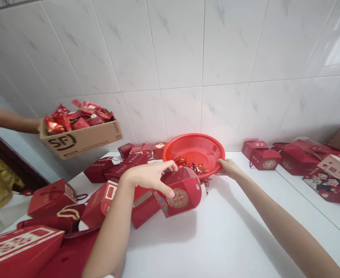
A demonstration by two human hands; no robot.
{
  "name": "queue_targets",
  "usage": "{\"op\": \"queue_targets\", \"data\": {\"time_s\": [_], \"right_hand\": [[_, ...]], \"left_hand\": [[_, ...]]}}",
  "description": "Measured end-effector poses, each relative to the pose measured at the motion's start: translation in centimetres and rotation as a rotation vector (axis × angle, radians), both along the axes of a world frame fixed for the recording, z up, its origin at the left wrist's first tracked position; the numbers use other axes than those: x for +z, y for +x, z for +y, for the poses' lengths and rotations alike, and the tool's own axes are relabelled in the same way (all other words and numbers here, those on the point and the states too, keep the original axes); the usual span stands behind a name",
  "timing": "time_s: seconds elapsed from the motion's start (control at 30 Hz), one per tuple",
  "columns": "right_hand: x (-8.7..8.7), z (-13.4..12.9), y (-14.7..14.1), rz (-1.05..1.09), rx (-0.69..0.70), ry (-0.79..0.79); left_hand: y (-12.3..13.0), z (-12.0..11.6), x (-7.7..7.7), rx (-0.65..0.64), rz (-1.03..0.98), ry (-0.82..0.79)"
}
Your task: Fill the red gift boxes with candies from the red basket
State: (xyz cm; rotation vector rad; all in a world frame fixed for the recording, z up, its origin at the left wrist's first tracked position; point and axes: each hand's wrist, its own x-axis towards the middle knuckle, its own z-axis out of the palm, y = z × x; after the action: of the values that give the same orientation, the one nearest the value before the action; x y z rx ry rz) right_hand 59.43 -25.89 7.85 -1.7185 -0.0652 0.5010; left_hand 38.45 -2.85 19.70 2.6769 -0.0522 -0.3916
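Note:
My left hand (155,178) is closed around a dark red gift box (184,193) with a round gold emblem, held tilted above the white table. With my right hand (227,168) I grip the right rim of a red plastic colander (210,141). The colander leans toward me, and small wrapped candies (197,167) lie in its bottom. Part of its near rim is hidden behind the gift box. Just left of that box, another red box (147,204) with a slot stands on the table.
At left, another person's hand (36,125) holds up a cardboard box (85,141) filled with red packets (80,117). Several red gift boxes (51,199) crowd the table's left side. More gift boxes (265,159) stand at right, before a tiled wall (181,58).

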Motion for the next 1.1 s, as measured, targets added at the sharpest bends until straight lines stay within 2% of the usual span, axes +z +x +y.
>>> {"op": "queue_targets", "data": {"time_s": [0.1, 0.2, 0.27, 0.33, 0.43, 0.5, 0.57, 0.67, 0.77, 0.83, 0.93, 1.1], "right_hand": [[0.4, -0.8, -0.4, 0.030, 0.082, 0.001], [1.3, -2.2, -1.4, -0.004, 0.149, -0.190], [2.2, -3.3, -2.4, -0.120, 0.150, -0.300], [3.4, -4.5, -3.7, -0.265, 0.220, -0.197], [5.1, -5.7, -6.2, -0.344, 0.497, 0.104], [5.9, -6.1, -7.8, -0.403, 0.649, 0.152], [6.2, -6.2, -9.0, -0.477, 0.739, 0.135], [6.3, -6.2, -9.8, -0.511, 0.750, 0.152], [6.7, -6.6, -9.6, -0.473, 0.721, 0.192], [7.0, -7.1, -9.3, -0.447, 0.739, 0.189], [6.9, -7.6, -9.1, -0.431, 0.761, 0.141], [5.6, -6.5, -9.9, -0.483, 0.696, -0.023]], "left_hand": [[-0.2, -1.2, -0.7, -0.148, 0.056, -0.123], [-0.5, -1.3, -1.2, -0.196, 0.079, -0.228], [-0.7, -1.0, -1.3, -0.181, 0.052, -0.289], [-0.8, -0.9, -1.5, -0.147, -0.012, -0.376], [-0.5, -1.2, -1.9, -0.125, -0.108, -0.517], [-0.1, -1.8, -2.5, -0.112, -0.163, -0.581], [0.4, -2.4, -3.3, -0.100, -0.217, -0.627], [1.2, -3.1, -4.6, -0.128, -0.253, -0.742], [2.0, -3.2, -5.8, -0.162, -0.246, -0.877], [2.5, -3.2, -6.6, -0.176, -0.225, -0.912], [3.0, -3.3, -7.6, -0.217, -0.171, -0.892], [3.3, -3.3, -8.3, -0.268, -0.034, -0.722]]}}
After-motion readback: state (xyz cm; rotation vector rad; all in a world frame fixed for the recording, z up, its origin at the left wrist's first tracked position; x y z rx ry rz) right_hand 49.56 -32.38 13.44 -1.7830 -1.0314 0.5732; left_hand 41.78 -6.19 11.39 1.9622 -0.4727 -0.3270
